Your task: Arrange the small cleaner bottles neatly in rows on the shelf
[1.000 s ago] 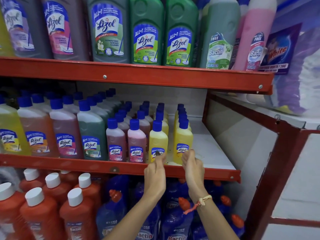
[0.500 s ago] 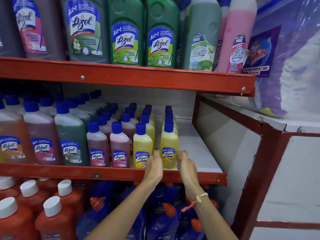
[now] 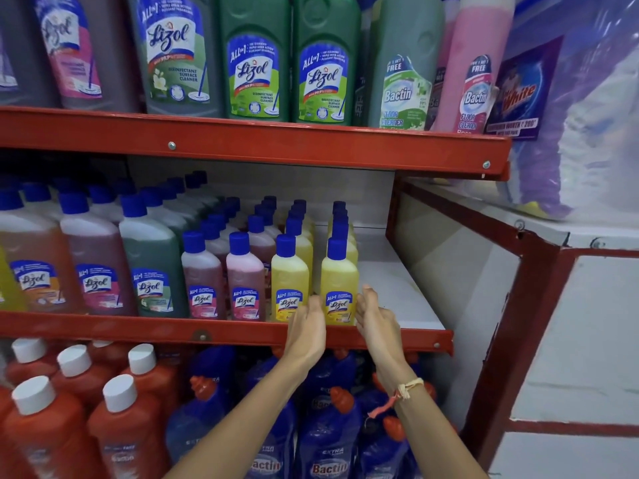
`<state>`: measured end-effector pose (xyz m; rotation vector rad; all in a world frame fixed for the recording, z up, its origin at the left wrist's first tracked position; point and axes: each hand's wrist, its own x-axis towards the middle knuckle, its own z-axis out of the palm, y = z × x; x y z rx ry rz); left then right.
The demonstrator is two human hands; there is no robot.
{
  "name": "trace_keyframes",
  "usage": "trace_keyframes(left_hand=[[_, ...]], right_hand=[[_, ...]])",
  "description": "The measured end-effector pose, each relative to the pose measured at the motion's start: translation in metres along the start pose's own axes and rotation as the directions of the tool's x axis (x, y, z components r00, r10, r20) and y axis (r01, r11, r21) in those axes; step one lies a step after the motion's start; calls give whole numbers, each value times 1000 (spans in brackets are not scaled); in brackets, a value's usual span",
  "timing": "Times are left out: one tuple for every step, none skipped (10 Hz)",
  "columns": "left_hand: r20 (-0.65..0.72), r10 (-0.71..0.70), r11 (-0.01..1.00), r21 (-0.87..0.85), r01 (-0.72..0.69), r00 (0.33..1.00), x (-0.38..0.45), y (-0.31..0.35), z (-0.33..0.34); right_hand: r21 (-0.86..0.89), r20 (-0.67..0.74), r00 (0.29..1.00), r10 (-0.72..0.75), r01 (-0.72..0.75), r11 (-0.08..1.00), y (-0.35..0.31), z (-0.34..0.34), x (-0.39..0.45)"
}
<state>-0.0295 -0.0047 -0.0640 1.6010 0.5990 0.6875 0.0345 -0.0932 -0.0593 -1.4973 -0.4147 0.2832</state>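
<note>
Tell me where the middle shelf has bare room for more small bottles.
Bare white shelf floor lies right of the front yellow bottle, reaching the red side frame. The right hand stands at its front edge. Left of that bottle, rows stand packed; only a narrow gap, with the left hand at it.

The white shelf floor is bare to the right of the last yellow bottle row. Left of it, 4 rows stand packed close.

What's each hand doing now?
Left hand: open, against the front small yellow plastic cleaner bottle.
Right hand: open, flanking its other side.
</note>
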Motion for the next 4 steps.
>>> trace_keyframes(left_hand=[[34, 8, 1000, -10, -7, 999, -8, 3, -2], [60, 31, 999, 24, -32, 998, -13, 2, -6], [55, 94, 994, 54, -97, 994, -19, 9, -19], [-34, 246, 968, 55, -244, 969, -20, 35, -37]], right_hand=[[-49, 7, 1000, -4, 4, 999, -2, 0, -7], [-97, -7, 1000, -27, 26, 995, -9, 0, -15], [-258, -80, 976, -201, 175, 950, -31, 3, -31], [-310, -73, 887, -456, 414, 856, -61, 7, -39]])
